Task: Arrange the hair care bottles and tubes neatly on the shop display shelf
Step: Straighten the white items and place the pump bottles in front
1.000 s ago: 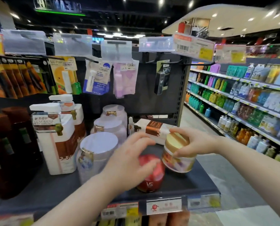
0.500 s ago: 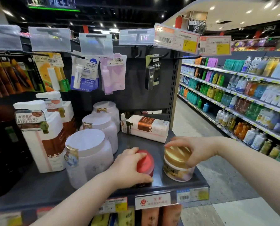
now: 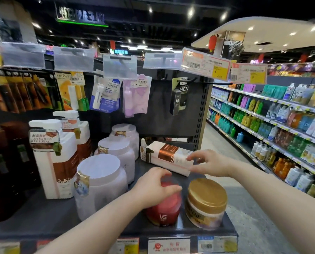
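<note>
Well to the left of the gold-lidded jar (image 3: 206, 200), the white pump bottles (image 3: 54, 162) stood upright on the shelf (image 3: 43, 222). Between them and that jar, the white tubs (image 3: 100, 182) ran in a row from front to back. I had touched neither group.

Just left of the gold-lidded jar, my left hand (image 3: 153, 187) stayed where it had been half a second before, its fingers curled down over the lid of the red jar (image 3: 164, 211), gripping it. The red jar now sat upright with its label facing me. It stood just beside the gold-lidded jar with a narrow gap between them, both near the shelf's front edge.

Behind the gold-lidded jar and a little to its left, the fallen white bottle (image 3: 167, 156) lay on its side, its pump end pointing away from that jar.

The real change was on the right. My right hand (image 3: 209, 164) had let go of the gold lid, which it had covered a moment earlier. It had moved back behind the gold-lidded jar to the base end of the fallen white bottle. Its fingers were spread, forefinger above that end and thumb below, and I could not tell whether they touched it yet.

I judged the two jars placed. The fallen white bottle looked like the next thing to stand upright, once my left hand was free to help steady it.
</note>
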Demonstrator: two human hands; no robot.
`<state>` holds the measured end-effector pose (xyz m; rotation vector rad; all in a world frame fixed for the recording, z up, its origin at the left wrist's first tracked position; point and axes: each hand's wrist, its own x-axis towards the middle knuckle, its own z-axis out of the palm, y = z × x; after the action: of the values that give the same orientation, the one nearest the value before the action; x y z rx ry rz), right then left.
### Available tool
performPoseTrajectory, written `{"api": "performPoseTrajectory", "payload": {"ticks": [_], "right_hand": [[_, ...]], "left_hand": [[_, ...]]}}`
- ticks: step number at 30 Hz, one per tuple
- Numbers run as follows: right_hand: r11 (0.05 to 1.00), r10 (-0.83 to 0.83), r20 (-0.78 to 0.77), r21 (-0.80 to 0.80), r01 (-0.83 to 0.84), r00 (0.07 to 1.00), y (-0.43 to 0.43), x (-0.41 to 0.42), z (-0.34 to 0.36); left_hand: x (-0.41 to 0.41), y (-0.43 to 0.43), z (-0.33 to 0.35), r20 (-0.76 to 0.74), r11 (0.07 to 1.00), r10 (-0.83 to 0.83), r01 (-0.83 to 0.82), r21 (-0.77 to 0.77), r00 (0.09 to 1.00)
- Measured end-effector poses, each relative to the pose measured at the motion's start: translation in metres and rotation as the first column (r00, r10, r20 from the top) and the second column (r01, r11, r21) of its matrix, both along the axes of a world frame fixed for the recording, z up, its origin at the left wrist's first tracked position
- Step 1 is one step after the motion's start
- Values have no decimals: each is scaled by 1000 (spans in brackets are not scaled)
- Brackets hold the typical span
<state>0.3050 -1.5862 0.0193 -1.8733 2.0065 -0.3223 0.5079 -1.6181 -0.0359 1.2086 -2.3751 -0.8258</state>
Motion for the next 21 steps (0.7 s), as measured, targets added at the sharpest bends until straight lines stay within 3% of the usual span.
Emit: {"api": "performPoseTrajectory", "payload": {"ticks": [3, 7, 11, 17, 21], "right_hand": [[991, -47, -112, -126, 33, 993, -36, -5, -9], [988, -76, -135, -140, 56, 988, -82, -7, -26], [994, -81, -210, -85, 65, 974, -120, -5, -38], [992, -102, -79, 69, 107, 992, -144, -8, -49], [991, -134, -81, -3, 135, 988, -133, -7, -53]], "left_hand": [[-10, -17, 5, -149, 992, 116, -122, -29, 982], [-15, -32, 6, -250, 968, 238, -251, -22, 939], [-15, -40, 1, -263, 946, 317, -323, 23, 911], [-14, -46, 0, -244, 931, 362, -361, 48, 900], [-16, -44, 0, -238, 927, 373, -369, 65, 897]]}}
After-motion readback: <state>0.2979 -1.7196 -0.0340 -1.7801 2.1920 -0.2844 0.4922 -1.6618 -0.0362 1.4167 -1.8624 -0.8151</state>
